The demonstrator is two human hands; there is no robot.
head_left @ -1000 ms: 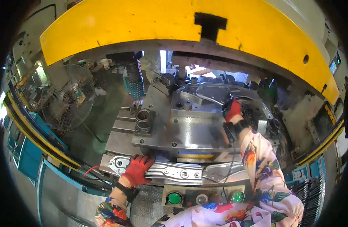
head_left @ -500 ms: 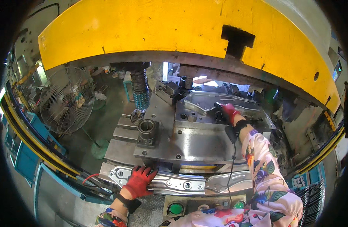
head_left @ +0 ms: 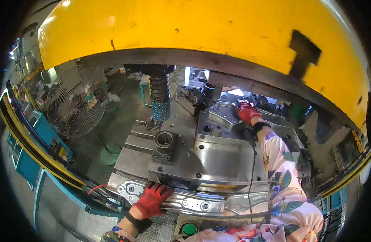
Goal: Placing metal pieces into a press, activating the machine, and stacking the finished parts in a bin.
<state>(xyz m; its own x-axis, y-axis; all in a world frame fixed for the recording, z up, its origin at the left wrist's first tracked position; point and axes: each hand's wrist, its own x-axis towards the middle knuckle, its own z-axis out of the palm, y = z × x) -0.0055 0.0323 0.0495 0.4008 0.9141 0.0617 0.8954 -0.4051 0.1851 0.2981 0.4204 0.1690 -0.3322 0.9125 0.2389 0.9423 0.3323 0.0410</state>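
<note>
My left hand (head_left: 150, 200), in a red glove, lies over a long stamped metal part (head_left: 189, 202) at the front edge of the press. Its fingers bend over the part's far edge and its thumb side reaches right. My right hand (head_left: 248, 113), also red-gloved, reaches onto the die under the press. It lies over a shaped silver metal panel (head_left: 222, 113) there, hiding the panel's middle. The right fingers point away and are partly hidden, so their grip is unclear. A second stamped part (head_left: 244, 203) lies right of the first.
The yellow press ram (head_left: 185, 28) hangs above my right arm. A guide post (head_left: 160, 97) with a ball cage points down above a round bushing (head_left: 164, 141). A black cable (head_left: 253, 173) runs beside my right sleeve. A green button (head_left: 189, 229) sits near me. A fan (head_left: 76, 105) stands left.
My right hand has moved farther back over the panel. The view has shifted, with the bench things now a little to the right. My left hand stays on the front part.
</note>
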